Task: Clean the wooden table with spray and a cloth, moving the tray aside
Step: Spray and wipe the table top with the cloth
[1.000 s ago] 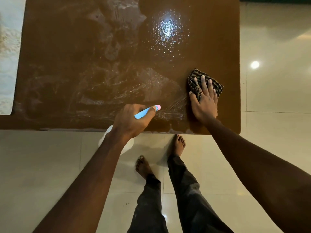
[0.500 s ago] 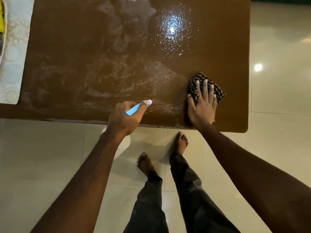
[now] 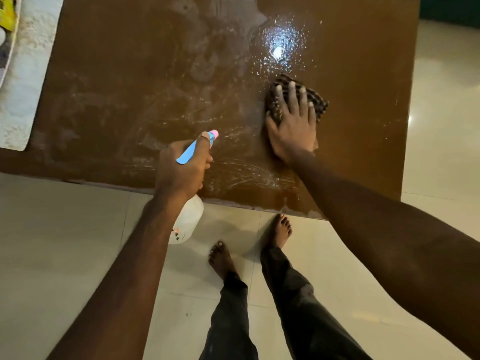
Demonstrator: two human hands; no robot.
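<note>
The wooden surface (image 3: 130, 87) fills most of my view, wet and streaked with smeared cleaner, with a bright patch of droplets (image 3: 280, 45) glinting near its far right part. My right hand (image 3: 292, 126) lies flat, fingers spread, pressing the checked cloth (image 3: 315, 98) down just below that patch; the open palm gives me broad pressure for wiping, and the cloth sits where the spray is thickest. My left hand (image 3: 181, 170) is wrapped around the neck of the spray bottle (image 3: 189, 216), with the blue trigger (image 3: 188, 153) and pink nozzle (image 3: 213, 133) pointing out over the surface while the white body hangs below the near edge. I hold it off the wood so it does not block the wiping, yet ready for another squirt.

At the far left, a pale mat (image 3: 28, 74) covers the end of the surface, and the rim of what I take to be the tray (image 3: 7, 63) shows on it at the picture's edge, well apart from where I am working. That leaves the brown top bare for cleaning. The right strip beyond the cloth looks dry, so I judge the wiping is well along but not finished.
</note>
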